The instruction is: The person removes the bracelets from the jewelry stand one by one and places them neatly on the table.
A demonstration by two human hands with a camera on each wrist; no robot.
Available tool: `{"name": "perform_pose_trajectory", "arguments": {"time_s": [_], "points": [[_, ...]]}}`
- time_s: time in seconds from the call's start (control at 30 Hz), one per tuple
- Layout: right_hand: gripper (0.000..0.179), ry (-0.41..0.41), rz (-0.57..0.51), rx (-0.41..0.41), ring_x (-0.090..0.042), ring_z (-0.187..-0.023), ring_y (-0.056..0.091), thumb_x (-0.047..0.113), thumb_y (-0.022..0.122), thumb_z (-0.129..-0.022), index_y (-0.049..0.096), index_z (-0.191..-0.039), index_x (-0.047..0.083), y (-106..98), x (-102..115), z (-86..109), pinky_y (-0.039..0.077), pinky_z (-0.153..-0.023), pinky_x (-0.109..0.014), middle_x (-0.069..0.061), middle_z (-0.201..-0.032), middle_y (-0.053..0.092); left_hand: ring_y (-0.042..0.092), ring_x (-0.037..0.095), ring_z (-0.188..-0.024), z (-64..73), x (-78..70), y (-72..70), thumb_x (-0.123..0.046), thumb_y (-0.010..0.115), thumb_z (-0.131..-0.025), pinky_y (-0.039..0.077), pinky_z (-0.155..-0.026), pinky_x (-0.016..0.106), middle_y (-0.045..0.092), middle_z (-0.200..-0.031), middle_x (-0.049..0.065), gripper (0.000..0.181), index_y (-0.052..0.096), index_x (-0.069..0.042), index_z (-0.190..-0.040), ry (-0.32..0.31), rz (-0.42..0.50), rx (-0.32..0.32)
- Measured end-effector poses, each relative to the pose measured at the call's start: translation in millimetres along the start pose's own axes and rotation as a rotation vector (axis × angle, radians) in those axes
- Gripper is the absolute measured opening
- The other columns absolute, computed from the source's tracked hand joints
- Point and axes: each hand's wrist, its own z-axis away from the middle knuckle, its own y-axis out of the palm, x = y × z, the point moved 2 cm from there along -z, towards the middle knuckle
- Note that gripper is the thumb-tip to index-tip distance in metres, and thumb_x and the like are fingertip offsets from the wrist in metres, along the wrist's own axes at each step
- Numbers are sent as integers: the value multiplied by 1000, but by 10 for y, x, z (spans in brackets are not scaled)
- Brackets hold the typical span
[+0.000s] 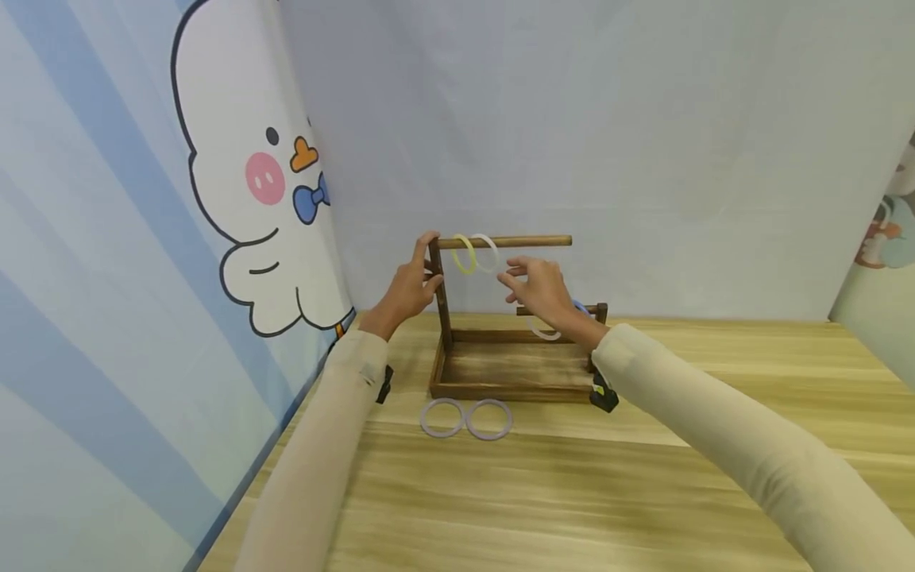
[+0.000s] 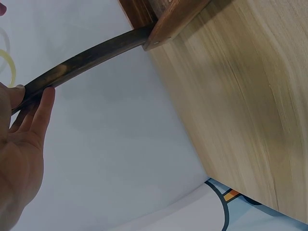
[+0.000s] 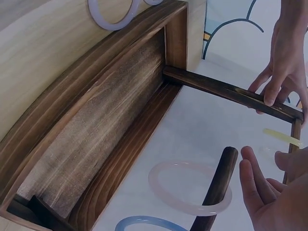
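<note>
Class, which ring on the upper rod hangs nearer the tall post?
The yellow ring: it hangs between the tall post and the white ring on the upper rod, and no other ring in view is yellow.

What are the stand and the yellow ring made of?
The stand looks like wood with a brown stain: grain streaks run along its tray. The yellow ring is probably smooth plastic, since its colour is even and grainless, though that's a guess.

Upper bar's right end (image 1: 557, 240) is free; lower bar (image 3: 220, 178) perhaps crowds the right hand (image 1: 543, 290).
</note>
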Motion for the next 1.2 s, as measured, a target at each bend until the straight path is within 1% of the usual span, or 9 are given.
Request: {"name": "perform_pose_trajectory", "arguments": {"time_s": [0.13,0.3,0.47,0.6,0.73,0.87,0.97,1.07,1.2], "points": [[45,18,-13,12,-27,-72,78,19,67,-105,59,-141,-6,25,-9,-20,62,-58,-28,-25,-126,70,67,43,-116,-2,10,20,-2,57,-106,60,-91,50,65,-124,28,74,12,-20,-162,-19,9,13],[46,20,-17,23,-25,-71,77,19,66,-105,58,-142,-7,69,-25,-50,62,-56,-29,-25,-128,69,67,41,-116,10,0,29,-4,57,-106,60,-91,49,65,-125,27,75,11,-21,-163,-39,4,26],[47,27,-8,18,-26,-72,77,19,66,-105,56,-144,-6,76,5,-116,61,-55,-28,-25,-128,69,68,41,-115,2,-12,23,-5,57,-107,60,-91,48,65,-125,27,74,11,-21,-163,-36,-9,28],[48,38,-19,27,-26,-73,78,19,66,-105,55,-145,-6,76,24,-169,62,-58,-30,-27,-127,69,67,41,-117,-9,-28,9,-6,57,-107,60,-92,47,64,-125,26,74,11,-23,-163,-42,-6,30],[42,53,-52,47,-27,-75,78,20,64,-106,59,-141,-3,85,38,-214,64,-64,-35,-27,-128,68,67,42,-117,-13,-25,2,-5,57,-107,60,-93,47,64,-125,26,74,12,-24,-162,-43,-3,31],[34,50,-71,55,-26,-73,77,19,61,-108,64,-134,-1,89,47,-247,65,-66,-38,-25,-124,70,68,42,-117,-14,-7,0,-5,57,-107,60,-93,47,64,-125,27,73,12,-23,-162,-35,7,26],[31,42,-76,55,-23,-68,77,18,59,-108,66,-132,-1,92,51,-259,64,-64,-37,-24,-120,72,68,42,-116,-11,5,-7,-4,57,-106,60,-95,46,64,-124,27,73,13,-21,-162,-29,11,18],[30,37,-85,60,-21,-67,76,17,58,-109,66,-131,-1,98,51,-267,64,-62,-35,-24,-119,73,68,42,-116,-9,17,-18,-4,57,-106,60,-95,46,65,-123,27,73,14,-20,-162,-27,11,13],[30,29,-77,67,-21,-67,76,16,56,-110,65,-133,-2,99,52,-282,62,-58,-27,-22,-118,74,68,42,-116,-11,22,-34,-4,57,-106,60,-94,46,65,-123,27,73,13,-20,-162,-24,11,14]]}}
